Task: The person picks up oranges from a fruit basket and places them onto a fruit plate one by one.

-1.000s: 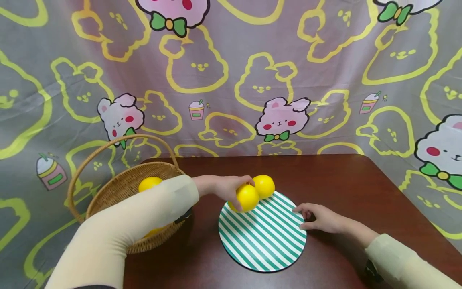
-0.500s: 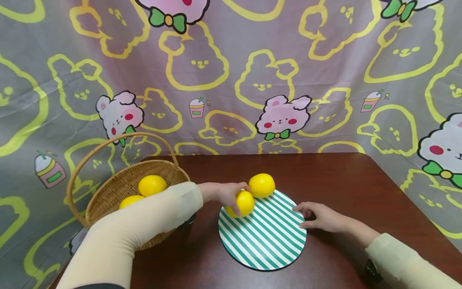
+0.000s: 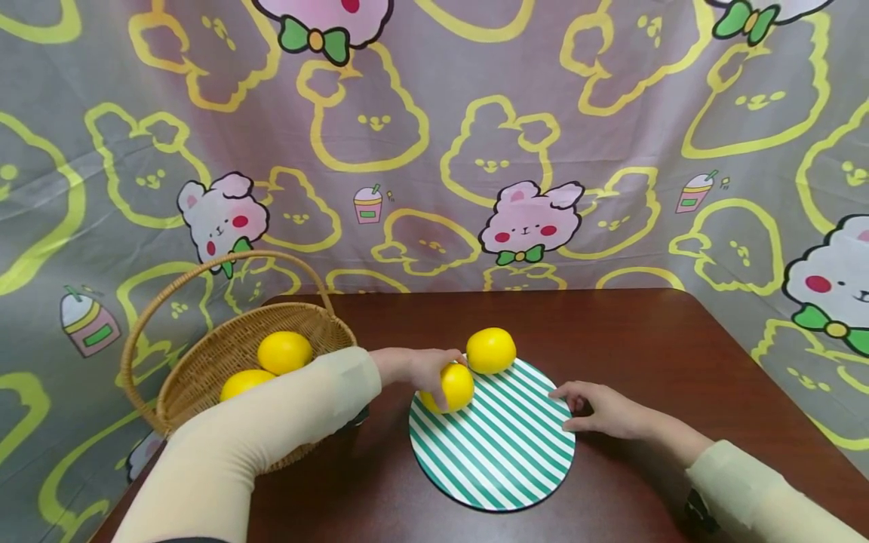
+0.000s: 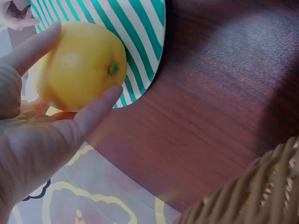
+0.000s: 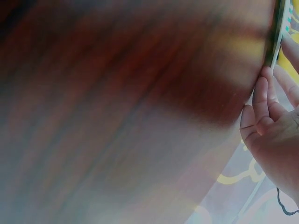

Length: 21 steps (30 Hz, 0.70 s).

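Note:
A round board (image 3: 502, 460) with green and white stripes lies on the table. My left hand (image 3: 429, 375) grips a yellow citrus fruit (image 3: 458, 386) over the board's left part. In the left wrist view, thumb and fingers spread round this fruit (image 4: 84, 65), and its green stem end shows. A second yellow citrus fruit (image 3: 492, 351) sits at the board's far rim. My right hand (image 3: 607, 409) is at the board's right edge, thumb and forefinger apart, fingertips at the rim. The right wrist view has these fingers (image 5: 260, 100) right at the board's edge.
To the left stands a wicker basket (image 3: 204, 369) with a tall arched handle, holding more yellow citrus fruits (image 3: 285, 352), partly behind my left sleeve. A patterned cloth (image 3: 407, 75) hangs behind the dark brown table (image 3: 611, 332).
The left hand has moved the fruit left and down onto the board's left part, away from the second fruit. The right hand stays at the rim.

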Available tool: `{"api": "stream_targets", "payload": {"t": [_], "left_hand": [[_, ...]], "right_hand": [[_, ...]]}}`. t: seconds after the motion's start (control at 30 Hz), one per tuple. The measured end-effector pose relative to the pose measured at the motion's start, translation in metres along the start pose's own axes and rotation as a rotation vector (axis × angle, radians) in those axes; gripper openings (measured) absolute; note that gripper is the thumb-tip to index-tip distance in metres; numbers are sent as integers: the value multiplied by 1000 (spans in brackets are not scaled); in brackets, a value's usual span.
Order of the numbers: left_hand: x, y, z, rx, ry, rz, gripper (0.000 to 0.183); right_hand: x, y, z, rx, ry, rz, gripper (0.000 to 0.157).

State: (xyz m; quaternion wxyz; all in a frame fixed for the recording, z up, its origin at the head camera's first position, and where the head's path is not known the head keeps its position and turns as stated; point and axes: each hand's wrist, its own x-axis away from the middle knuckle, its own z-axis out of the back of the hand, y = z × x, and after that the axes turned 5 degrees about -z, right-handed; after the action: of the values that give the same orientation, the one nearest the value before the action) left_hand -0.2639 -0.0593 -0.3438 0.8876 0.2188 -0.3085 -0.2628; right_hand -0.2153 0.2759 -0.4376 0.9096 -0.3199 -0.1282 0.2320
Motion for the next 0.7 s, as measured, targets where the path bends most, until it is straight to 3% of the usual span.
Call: {"api": "stream_targets", "payload": {"t": [0.7], "left_hand": [[-4,-6,4,-55,12,4,76]], "right_hand": [[0,0,-1,6,1,-7,47]]}}
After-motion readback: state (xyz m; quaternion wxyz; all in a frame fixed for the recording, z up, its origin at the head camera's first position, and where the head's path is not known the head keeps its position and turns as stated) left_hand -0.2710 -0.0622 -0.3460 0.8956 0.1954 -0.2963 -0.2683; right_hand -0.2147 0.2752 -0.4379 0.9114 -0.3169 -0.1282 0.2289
